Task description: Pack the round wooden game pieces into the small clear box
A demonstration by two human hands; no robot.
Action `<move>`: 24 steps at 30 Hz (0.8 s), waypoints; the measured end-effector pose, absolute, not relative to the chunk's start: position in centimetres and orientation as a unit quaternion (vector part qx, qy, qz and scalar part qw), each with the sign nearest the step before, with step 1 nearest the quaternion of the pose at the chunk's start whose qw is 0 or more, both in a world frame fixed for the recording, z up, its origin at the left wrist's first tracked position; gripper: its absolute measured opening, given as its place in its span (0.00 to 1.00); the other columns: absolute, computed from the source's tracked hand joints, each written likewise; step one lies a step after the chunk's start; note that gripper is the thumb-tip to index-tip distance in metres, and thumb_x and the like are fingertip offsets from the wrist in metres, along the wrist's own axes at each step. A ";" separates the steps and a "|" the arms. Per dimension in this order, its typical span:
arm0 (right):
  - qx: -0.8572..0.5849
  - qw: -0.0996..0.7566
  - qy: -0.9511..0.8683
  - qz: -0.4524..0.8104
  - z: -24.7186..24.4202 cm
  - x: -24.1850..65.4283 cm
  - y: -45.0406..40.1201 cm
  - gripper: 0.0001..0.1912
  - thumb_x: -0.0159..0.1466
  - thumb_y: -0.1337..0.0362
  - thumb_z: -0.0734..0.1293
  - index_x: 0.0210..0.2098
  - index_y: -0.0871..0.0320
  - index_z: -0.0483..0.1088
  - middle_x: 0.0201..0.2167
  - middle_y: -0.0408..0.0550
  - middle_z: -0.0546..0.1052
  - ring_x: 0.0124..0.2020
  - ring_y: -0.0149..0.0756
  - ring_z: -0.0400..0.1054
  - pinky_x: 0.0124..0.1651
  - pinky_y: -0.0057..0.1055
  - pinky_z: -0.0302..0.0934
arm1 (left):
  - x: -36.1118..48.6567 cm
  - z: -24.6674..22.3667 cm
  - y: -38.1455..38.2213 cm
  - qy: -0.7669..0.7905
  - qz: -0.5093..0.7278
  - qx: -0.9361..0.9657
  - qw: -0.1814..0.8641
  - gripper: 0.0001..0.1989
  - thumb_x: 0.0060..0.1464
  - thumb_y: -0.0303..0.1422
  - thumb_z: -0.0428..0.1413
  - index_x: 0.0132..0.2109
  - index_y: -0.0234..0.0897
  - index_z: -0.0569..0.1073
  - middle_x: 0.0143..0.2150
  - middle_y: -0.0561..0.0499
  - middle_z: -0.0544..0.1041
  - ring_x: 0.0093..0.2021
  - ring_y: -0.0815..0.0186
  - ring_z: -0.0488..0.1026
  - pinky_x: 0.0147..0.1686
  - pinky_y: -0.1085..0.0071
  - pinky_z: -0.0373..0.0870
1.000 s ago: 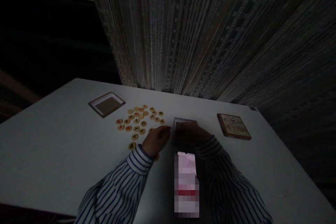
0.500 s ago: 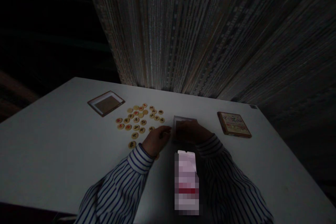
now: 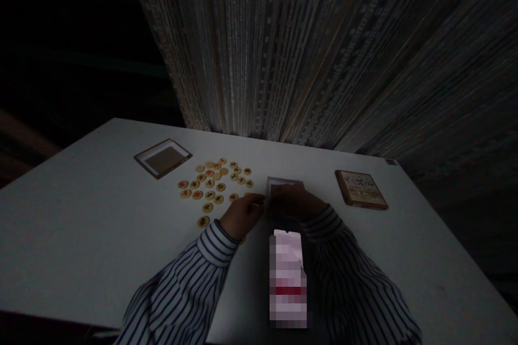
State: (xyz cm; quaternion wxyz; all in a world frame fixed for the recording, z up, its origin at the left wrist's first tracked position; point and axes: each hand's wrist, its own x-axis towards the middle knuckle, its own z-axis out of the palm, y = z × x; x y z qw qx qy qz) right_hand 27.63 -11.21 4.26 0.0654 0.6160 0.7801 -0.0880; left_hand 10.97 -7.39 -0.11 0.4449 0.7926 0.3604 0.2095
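Note:
My left hand (image 3: 242,216) is beside the left edge of a small shallow box (image 3: 284,180), its fingers curled together near the rim; whether it holds anything is too dark to tell. My right hand (image 3: 301,202) reaches over the same box, fingers down inside or on it, and what is under them is hidden. Left of my left hand, several round wooden pieces (image 3: 210,183) with red or black characters lie scattered, a few of them blank side up. One piece is partly covered by my left wrist.
A shallow open tray (image 3: 164,160) lies at the back left of the white table (image 3: 101,215). A box with a printed picture lid (image 3: 359,188) is at the right. A bright, pixelated phone-like object (image 3: 288,280) lies between my forearms. Striped curtain-like material hangs behind the table.

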 end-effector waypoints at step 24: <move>0.605 0.093 0.787 -0.079 3.4 27.9 -10.9 0.11 0.61 0.61 0.60 0.31 0.58 0.73 0.35 0.48 0.75 0.31 0.32 0.68 0.29 0.27 0.51 | 11.9 -0.1 -8.2 0.347 0.170 0.855 0.345 0.20 0.48 0.28 0.53 0.51 0.32 0.69 0.46 0.42 0.76 0.45 0.59 0.73 0.45 0.64 0.70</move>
